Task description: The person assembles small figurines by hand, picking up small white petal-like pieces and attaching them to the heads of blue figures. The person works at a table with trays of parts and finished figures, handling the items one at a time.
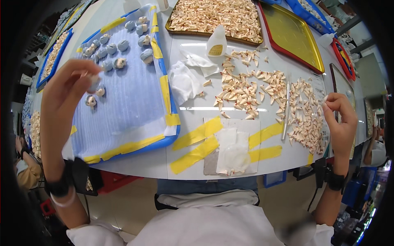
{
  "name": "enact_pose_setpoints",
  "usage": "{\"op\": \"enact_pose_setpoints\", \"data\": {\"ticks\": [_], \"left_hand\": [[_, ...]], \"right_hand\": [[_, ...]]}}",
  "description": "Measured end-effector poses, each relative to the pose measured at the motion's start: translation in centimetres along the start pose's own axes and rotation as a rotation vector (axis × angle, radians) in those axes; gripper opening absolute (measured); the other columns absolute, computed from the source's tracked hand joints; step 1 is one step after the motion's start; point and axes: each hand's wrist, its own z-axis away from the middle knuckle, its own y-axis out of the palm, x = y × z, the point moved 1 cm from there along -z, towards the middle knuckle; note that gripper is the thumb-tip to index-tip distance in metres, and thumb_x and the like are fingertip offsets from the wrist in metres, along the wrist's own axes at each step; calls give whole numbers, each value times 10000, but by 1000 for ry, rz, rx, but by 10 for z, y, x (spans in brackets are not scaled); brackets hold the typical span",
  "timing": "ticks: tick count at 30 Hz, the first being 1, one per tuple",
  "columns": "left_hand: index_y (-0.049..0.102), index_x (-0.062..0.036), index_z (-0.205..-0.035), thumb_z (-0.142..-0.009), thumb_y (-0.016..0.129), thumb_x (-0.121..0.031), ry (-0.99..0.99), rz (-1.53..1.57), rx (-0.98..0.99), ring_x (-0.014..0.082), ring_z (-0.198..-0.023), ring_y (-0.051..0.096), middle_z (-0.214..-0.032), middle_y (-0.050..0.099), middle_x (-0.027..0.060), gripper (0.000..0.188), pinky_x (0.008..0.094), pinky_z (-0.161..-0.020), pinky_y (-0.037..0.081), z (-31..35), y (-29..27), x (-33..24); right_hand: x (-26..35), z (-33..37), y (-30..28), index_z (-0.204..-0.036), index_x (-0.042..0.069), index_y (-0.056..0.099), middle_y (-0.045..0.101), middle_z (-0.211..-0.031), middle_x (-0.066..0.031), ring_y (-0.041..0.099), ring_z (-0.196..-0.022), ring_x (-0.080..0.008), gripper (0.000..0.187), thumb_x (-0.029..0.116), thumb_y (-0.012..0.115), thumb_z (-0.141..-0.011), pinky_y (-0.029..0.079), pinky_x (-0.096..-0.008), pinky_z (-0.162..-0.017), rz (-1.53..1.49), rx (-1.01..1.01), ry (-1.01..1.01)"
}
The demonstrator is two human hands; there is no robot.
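Over the left part of the blue tray (174, 145), my left hand (67, 84) is closed in a pinch, blurred by motion. A small pale piece (93, 80) shows at its fingertips; its kind is unclear. Below and beyond that hand, several small round blue-and-cream doll-like heads (120, 63) rest on the tray's pale blue lining (119, 110). My right hand (341, 112) is raised at the right, thumb and forefinger pinched on a tiny whitish bit (325, 98). Next to it lie many loose cream pointed pieces with red tips (305, 115).
A tray full of cream pieces (213, 18) stands at the back, beside an empty gold tray (293, 35). A white bottle (217, 43) and crumpled tissue (184, 82) sit mid-table. Yellow tape (195, 156) flanks a white pad (233, 151) near the front edge. A clear rod (287, 110) divides the loose pieces.
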Motion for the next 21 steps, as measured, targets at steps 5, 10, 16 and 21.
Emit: {"op": "enact_pose_setpoints", "data": {"ticks": [5,10,16,21], "left_hand": [[520,8,-908,-633,758,-186,-23,465,-30,208,-827,510,-974,474,126,412,308,-769,414,74,43,-28],[513,46,-959,-700,704,-62,-183,998,-24,249,-843,561,-946,537,189,339,345,-734,476,113,96,-52],[499,74,-1000,-740,652,6,-122,1253,68,261,-937,559,-1017,536,215,309,348,-851,434,122,135,-51],[452,77,-1065,-758,616,50,-20,1319,163,267,-999,545,-1051,524,223,349,361,-898,415,118,150,-48]], "right_hand": [[-13,18,2,-710,-18,476,570,-839,-67,525,-775,-94,108,-66,568,-737,407,-211,-731,-216,-72,118],[-3,15,2,-824,-21,565,583,-842,-50,562,-772,-95,50,-22,583,-777,450,-219,-705,-413,-11,331],[2,23,-2,-857,-17,603,621,-786,-61,586,-694,-107,107,9,625,-756,454,-209,-656,-494,20,345],[61,28,7,-789,-9,548,566,-781,-95,522,-684,-121,63,-10,606,-764,410,-212,-648,-610,113,345]]}}
